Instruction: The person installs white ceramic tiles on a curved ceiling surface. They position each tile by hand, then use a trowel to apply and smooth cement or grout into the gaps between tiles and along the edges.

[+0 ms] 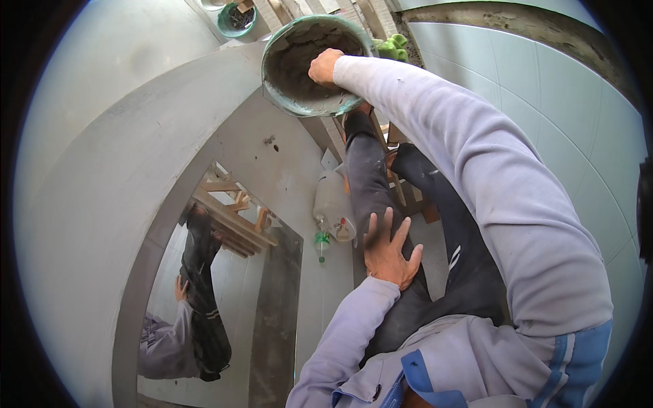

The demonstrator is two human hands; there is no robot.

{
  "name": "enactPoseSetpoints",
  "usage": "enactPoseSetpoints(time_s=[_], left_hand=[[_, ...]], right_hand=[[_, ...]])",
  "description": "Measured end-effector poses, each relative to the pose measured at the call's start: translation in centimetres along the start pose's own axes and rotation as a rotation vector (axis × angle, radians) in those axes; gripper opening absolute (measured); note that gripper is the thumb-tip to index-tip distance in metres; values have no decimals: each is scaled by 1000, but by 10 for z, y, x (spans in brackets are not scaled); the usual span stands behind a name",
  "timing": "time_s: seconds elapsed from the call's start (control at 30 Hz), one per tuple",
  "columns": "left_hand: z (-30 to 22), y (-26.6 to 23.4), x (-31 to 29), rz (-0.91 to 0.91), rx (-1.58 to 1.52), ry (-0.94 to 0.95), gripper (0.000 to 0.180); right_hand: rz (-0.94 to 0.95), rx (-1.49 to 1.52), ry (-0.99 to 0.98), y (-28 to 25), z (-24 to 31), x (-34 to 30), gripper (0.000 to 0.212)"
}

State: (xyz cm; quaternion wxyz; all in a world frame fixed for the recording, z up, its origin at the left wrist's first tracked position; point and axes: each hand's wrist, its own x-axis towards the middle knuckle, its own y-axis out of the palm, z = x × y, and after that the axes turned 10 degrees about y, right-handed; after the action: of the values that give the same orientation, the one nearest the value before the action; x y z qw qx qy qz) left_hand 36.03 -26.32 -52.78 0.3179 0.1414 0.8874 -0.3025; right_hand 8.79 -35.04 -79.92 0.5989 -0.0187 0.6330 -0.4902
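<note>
My right hand is inside a green bucket, its fingers curled closed. Grey, wet-looking mortar coats the bucket's inner wall and bottom. Whatever the curled fingers hold, if anything, is hidden. My left hand lies on the dark trousers over my thigh, palm down with its fingers spread, and holds nothing.
A mirror on the left wall reflects a leg and an arm. Near it are a white tank and a clear bottle. Wooden slats, a green glove and a smaller bucket are farther off. Pale tiles cover the right wall.
</note>
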Motion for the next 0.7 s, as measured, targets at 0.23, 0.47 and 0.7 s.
enactPoseSetpoints(time_s=[0.23,0.47,0.7], left_hand=[[4,2,-4,2,-53,-23,57],[3,0,-4,-18,-13,18,57],[-6,-9,3,-22,118,105,55]], right_hand=[[101,-5,-89,-3,26,2,25],[382,-134,-135,-52,5,12,33],[523,1186,-351,-56,-123,-86,30]])
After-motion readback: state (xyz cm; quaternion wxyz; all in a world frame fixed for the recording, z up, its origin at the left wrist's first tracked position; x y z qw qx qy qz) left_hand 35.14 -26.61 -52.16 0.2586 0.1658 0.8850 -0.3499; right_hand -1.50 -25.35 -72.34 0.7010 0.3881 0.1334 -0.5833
